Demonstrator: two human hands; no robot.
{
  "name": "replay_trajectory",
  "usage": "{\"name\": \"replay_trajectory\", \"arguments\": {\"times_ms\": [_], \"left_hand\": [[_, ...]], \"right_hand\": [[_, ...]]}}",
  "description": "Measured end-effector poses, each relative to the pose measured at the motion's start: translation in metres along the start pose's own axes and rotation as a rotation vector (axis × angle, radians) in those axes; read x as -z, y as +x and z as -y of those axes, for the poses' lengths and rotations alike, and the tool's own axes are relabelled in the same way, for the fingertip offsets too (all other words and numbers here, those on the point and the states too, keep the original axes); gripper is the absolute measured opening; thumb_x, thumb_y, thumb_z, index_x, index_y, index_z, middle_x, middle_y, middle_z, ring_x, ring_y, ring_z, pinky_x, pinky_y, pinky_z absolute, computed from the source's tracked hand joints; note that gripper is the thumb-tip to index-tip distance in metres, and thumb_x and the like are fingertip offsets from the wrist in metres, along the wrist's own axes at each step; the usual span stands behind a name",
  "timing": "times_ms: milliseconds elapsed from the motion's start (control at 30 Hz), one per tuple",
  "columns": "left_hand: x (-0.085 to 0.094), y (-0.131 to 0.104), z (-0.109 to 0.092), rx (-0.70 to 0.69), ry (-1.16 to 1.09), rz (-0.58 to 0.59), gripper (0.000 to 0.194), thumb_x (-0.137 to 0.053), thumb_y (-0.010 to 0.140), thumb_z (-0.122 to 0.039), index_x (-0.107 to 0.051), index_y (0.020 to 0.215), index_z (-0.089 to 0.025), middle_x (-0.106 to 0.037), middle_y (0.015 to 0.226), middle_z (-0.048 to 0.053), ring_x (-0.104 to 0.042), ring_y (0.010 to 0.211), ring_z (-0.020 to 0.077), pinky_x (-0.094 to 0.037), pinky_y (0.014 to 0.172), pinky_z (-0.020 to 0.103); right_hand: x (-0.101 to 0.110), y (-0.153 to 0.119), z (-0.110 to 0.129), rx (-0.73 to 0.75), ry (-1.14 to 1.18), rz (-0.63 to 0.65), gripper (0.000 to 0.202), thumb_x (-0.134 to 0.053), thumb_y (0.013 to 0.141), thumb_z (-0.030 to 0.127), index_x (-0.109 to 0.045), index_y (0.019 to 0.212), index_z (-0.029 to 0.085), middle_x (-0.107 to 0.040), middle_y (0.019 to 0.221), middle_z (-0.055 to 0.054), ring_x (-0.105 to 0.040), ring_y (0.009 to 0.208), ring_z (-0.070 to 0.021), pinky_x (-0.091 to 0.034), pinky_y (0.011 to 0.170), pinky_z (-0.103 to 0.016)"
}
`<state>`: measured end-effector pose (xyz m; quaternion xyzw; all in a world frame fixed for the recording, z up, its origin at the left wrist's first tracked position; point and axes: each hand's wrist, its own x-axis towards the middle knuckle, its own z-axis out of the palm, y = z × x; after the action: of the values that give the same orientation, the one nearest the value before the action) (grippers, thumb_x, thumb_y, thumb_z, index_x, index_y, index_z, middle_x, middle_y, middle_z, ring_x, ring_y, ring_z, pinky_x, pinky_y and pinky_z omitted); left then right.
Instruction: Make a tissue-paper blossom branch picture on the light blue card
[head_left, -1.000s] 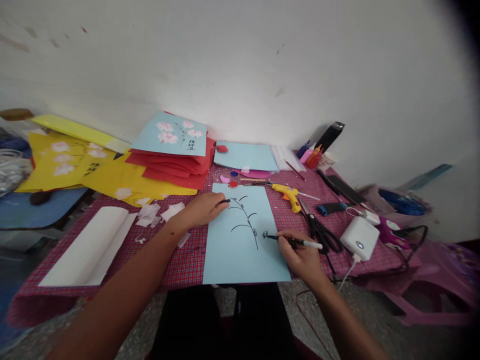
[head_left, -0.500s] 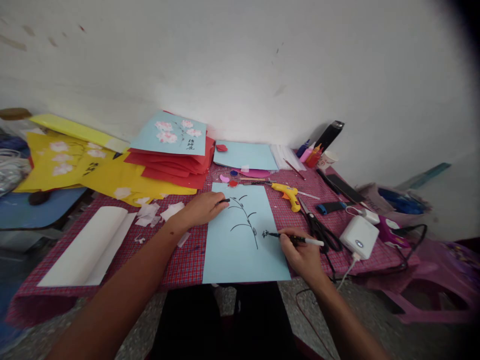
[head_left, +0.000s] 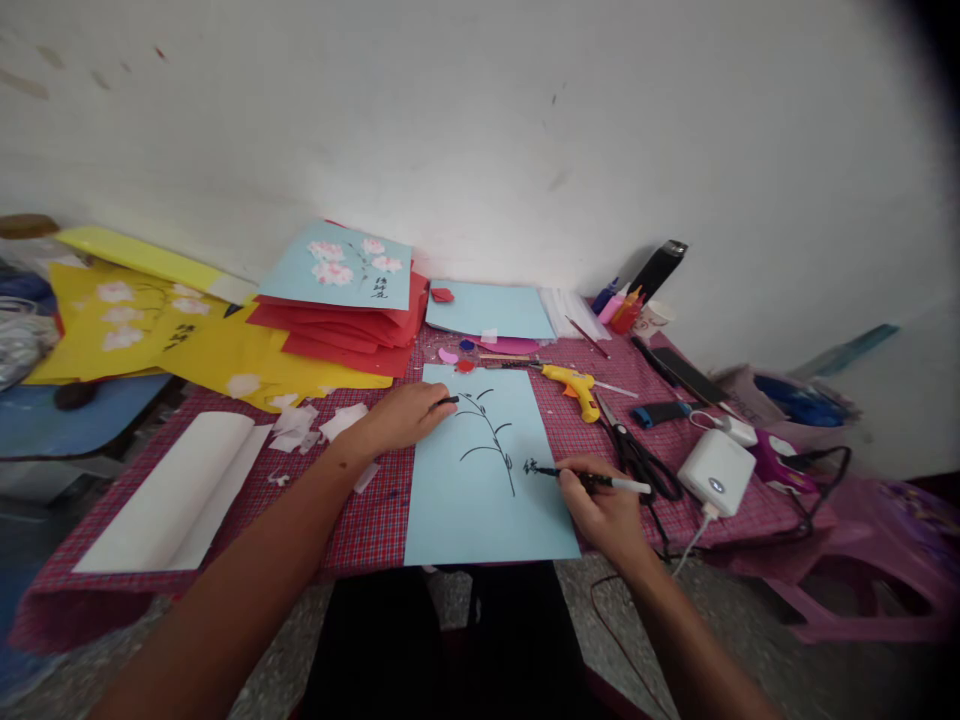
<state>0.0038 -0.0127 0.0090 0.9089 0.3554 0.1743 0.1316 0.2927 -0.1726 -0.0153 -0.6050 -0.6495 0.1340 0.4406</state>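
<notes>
A light blue sheet of paper lies at the table's front edge, bearing a black drawn branch with thin leaves and a small black character. My right hand is closed around a brush pen, its dark tip touching the paper beside the character. My left hand rests on the sheet's upper left edge, fingers closed on a black pen cap. Right of the sheet lie a yellow glue gun and black-handled scissors.
Red paper is stacked at the back, topped by a blue card with pink flowers. Yellow sheets and folded white paper lie left. A white power bank with a cable stands right, near small paint bottles.
The pen tip has moved very slightly, and the character beside it shows a little more ink. My left hand stays where it was.
</notes>
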Motion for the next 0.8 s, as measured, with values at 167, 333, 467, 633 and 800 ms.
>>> {"name": "replay_trajectory", "arguments": {"times_ms": [167,333,467,633,800], "left_hand": [[-0.001,0.000,0.001,-0.004,0.004,-0.001,0.033,-0.033,0.098,-0.044,-0.055,0.091,-0.020,-0.064,0.085,0.006,-0.060,0.082,0.0203,-0.040,0.072,0.030],[-0.002,0.001,0.003,-0.004,0.012,-0.003,0.034,-0.033,0.097,-0.046,-0.055,0.091,-0.021,-0.064,0.084,0.006,-0.060,0.081,0.0204,-0.041,0.071,0.031],[-0.002,0.001,0.002,-0.006,0.014,-0.002,0.034,-0.033,0.097,-0.045,-0.056,0.093,-0.020,-0.064,0.085,0.006,-0.060,0.082,0.0207,-0.041,0.072,0.031],[-0.001,0.001,0.001,-0.010,0.013,-0.005,0.032,-0.034,0.097,-0.043,-0.056,0.092,-0.021,-0.064,0.085,0.006,-0.060,0.081,0.0201,-0.041,0.071,0.030],[-0.001,0.001,0.001,-0.001,0.017,-0.007,0.032,-0.035,0.097,-0.044,-0.056,0.092,-0.020,-0.064,0.085,0.006,-0.060,0.081,0.0204,-0.040,0.071,0.031]], "right_hand": [[0.000,-0.001,0.000,0.022,-0.002,0.016,0.012,-0.058,0.084,0.026,-0.068,0.086,0.019,-0.070,0.080,-0.006,-0.066,0.075,-0.0217,-0.052,0.070,-0.033],[0.005,-0.001,0.001,-0.023,0.028,-0.056,0.019,-0.055,0.087,0.027,-0.067,0.099,0.019,-0.071,0.087,-0.008,-0.067,0.081,-0.0231,-0.054,0.075,-0.036],[0.010,-0.005,0.005,0.126,-0.030,0.075,0.025,-0.055,0.087,0.025,-0.065,0.109,0.022,-0.069,0.105,-0.009,-0.065,0.096,-0.0235,-0.052,0.087,-0.040],[0.006,-0.014,0.004,0.099,-0.070,0.050,0.016,-0.059,0.085,0.024,-0.065,0.100,0.020,-0.070,0.090,-0.007,-0.066,0.081,-0.0212,-0.054,0.074,-0.035],[0.005,-0.016,0.004,0.115,-0.066,0.099,0.014,-0.058,0.086,0.023,-0.064,0.098,0.021,-0.070,0.089,-0.006,-0.066,0.081,-0.0213,-0.054,0.073,-0.034]]}}
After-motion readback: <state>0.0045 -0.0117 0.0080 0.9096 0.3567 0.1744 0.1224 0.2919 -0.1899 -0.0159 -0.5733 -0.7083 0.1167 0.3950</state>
